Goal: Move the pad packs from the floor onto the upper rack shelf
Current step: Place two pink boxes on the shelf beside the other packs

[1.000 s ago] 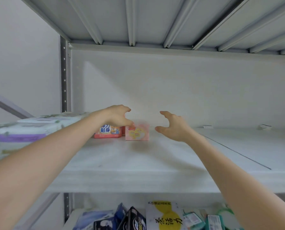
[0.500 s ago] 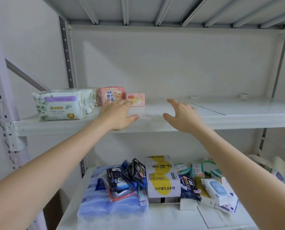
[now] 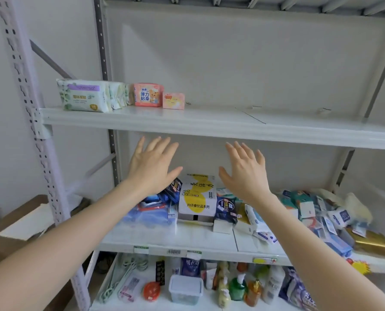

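Above, pad packs [image 3: 148, 95] line the shelf [image 3: 209, 124]; left hand [image 3: 152, 167], right hand [image 3: 245, 173] below, splayed, empty.

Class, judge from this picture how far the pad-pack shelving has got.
Done: green-and-white packs, a pink bear pack and a small pink pack stand at the left of the upper shelf. In hand: nothing; the left hand and right hand are open and empty below it. Left: unclear, since no packs on the floor are in view.

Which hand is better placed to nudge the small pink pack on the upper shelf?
Left, probably. The left hand hangs open almost straight below the small pink pack; the right hand, also open, sits farther to the right.
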`<action>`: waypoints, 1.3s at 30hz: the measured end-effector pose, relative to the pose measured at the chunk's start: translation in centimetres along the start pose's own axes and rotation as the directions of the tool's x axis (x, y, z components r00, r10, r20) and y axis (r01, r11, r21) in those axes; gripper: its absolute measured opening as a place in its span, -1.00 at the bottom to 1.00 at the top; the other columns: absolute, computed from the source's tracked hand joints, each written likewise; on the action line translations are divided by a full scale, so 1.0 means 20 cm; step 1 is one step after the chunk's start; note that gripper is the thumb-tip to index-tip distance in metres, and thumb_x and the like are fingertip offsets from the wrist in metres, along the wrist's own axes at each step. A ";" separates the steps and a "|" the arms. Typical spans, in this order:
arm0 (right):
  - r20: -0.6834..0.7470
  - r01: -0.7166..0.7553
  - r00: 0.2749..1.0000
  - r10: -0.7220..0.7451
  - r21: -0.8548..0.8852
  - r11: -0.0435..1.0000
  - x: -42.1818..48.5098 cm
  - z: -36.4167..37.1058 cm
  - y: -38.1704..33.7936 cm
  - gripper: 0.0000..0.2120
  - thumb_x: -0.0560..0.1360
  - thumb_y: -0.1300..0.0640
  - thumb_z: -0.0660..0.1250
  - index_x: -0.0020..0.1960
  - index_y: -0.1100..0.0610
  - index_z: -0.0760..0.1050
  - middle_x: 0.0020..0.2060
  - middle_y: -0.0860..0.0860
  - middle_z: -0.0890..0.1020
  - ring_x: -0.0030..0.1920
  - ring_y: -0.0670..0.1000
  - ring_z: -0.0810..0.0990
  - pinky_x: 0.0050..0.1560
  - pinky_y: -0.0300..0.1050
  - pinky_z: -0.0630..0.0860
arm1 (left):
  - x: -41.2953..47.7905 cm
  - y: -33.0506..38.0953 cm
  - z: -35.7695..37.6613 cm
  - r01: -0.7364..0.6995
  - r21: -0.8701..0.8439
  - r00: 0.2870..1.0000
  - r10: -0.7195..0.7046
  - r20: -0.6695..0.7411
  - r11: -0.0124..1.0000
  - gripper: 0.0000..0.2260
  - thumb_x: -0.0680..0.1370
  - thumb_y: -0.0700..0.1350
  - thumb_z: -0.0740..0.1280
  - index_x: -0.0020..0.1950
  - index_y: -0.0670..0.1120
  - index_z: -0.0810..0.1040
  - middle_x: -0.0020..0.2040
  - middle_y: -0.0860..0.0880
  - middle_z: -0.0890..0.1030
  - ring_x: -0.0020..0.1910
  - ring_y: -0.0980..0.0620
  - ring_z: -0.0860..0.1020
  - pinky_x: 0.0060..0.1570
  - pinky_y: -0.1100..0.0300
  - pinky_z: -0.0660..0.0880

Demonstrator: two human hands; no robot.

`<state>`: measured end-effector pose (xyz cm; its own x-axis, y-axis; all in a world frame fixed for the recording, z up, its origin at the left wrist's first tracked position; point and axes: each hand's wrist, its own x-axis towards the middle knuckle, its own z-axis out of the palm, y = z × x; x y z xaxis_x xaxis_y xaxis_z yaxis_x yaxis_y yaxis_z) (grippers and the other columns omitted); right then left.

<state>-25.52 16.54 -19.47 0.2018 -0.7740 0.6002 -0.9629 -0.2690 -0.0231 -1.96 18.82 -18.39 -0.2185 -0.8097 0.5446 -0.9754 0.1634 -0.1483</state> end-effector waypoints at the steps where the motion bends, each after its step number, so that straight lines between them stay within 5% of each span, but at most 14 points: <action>1: 0.005 0.016 1.000 -0.016 -0.009 1.000 -0.08 0.01 0.03 -0.38 0.57 -0.13 0.13 0.55 0.07 0.07 0.53 0.08 0.19 0.54 0.09 0.08 0.49 0.22 -0.04 | -0.06 0.07 0.02 0.006 0.000 1.000 -0.006 -0.002 1.000 -0.40 0.59 0.25 0.08 0.55 0.00 0.13 0.57 -0.04 0.15 0.55 -0.05 0.10 0.50 -0.16 -0.08; 8: 0.097 0.060 0.994 -0.058 -0.016 0.998 -0.70 0.15 0.24 -0.38 0.54 -0.11 0.20 0.52 0.11 0.19 0.49 0.12 0.28 0.51 0.13 0.20 0.46 0.26 0.06 | -0.48 0.51 0.24 -0.044 -0.029 0.998 0.045 0.038 0.999 -0.42 0.56 0.21 0.19 0.51 -0.03 0.27 0.52 -0.08 0.29 0.51 -0.11 0.23 0.47 -0.21 0.05; 14: 0.240 -0.002 0.971 0.009 -0.027 1.000 -1.20 0.38 0.35 -0.40 0.49 -0.07 0.25 0.47 0.14 0.27 0.43 0.15 0.38 0.45 0.16 0.32 0.39 0.31 0.24 | -0.85 0.78 0.59 -0.036 -0.031 0.981 0.041 0.189 0.999 -0.42 0.49 0.20 0.32 0.43 -0.05 0.41 0.43 -0.12 0.43 0.41 -0.15 0.39 0.37 -0.26 0.27; 20: 0.392 -0.030 0.920 0.028 -0.002 1.000 -1.67 0.65 0.40 -0.33 0.44 -0.08 0.33 0.47 0.14 0.28 0.45 0.13 0.36 0.47 0.14 0.29 0.40 0.27 0.18 | -1.24 0.94 0.94 -0.040 -0.066 0.928 0.061 0.367 0.997 -0.42 0.42 0.17 0.42 0.36 -0.08 0.50 0.35 -0.15 0.51 0.34 -0.18 0.47 0.29 -0.26 0.36; 25: 0.555 -0.065 0.831 0.045 0.017 0.998 -2.00 0.87 0.40 -0.35 0.53 -0.12 0.21 0.53 0.11 0.16 0.51 0.11 0.23 0.53 0.11 0.14 0.47 0.23 0.01 | -1.54 1.04 1.19 -0.006 -0.066 0.843 0.041 0.536 0.998 -0.42 0.50 0.17 0.32 0.46 -0.05 0.38 0.45 -0.13 0.41 0.44 -0.15 0.36 0.39 -0.22 0.22; 30: 0.642 -0.081 0.765 0.051 0.018 0.997 -2.27 1.10 0.37 -0.32 0.30 -0.11 0.46 0.34 0.11 0.40 0.26 0.12 0.56 0.29 0.15 0.53 0.24 0.28 0.39 | -1.74 1.07 1.42 0.049 -0.080 0.755 0.015 0.655 0.996 -0.42 0.54 0.14 0.26 0.51 -0.04 0.28 0.49 -0.12 0.34 0.48 -0.12 0.28 0.43 -0.18 0.13; 39: 0.759 -0.164 0.643 0.102 0.007 0.987 -2.57 1.67 0.27 -0.33 0.28 -0.15 0.41 0.31 0.14 0.50 0.25 0.10 0.58 0.26 0.12 0.55 0.20 0.24 0.46 | -1.90 1.01 2.01 0.042 -0.125 0.650 0.068 0.757 0.991 -0.44 0.54 0.14 0.26 0.50 -0.03 0.29 0.47 -0.10 0.36 0.46 -0.11 0.30 0.43 -0.16 0.17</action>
<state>-35.03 35.78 -77.20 0.1681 -0.9603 -0.2228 -0.9817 -0.1426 -0.1263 -12.09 30.20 -75.21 -0.1849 -0.9417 -0.2811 -0.9799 0.1986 -0.0207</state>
